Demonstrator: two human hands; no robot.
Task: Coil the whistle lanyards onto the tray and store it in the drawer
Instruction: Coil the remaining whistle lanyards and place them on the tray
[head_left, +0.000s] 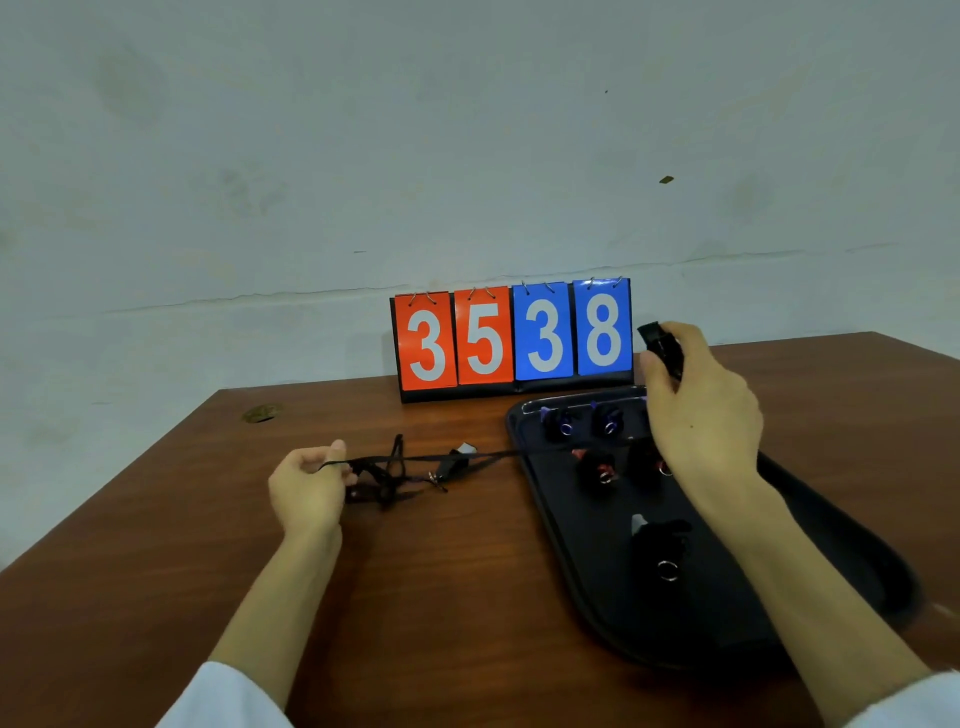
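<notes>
A black tray (561, 525) lies on the right of the wooden table (441, 597) and carries several coiled black lanyards (660, 551) with whistles. My right hand (701, 415) is raised over the tray's far end and grips a black whistle (661, 347). Its black lanyard cord (493, 456) stretches taut leftward to my left hand (309, 486), which pinches the cord's end. Just right of that hand, a loose tangle of black lanyards (389, 480) with another whistle (457, 460) lies on the table.
A flip scoreboard (514, 338) reading 35 and 38 stands at the table's back edge against the wall, just behind the tray. A small brass-coloured disc (262, 413) sits at the table's far left corner.
</notes>
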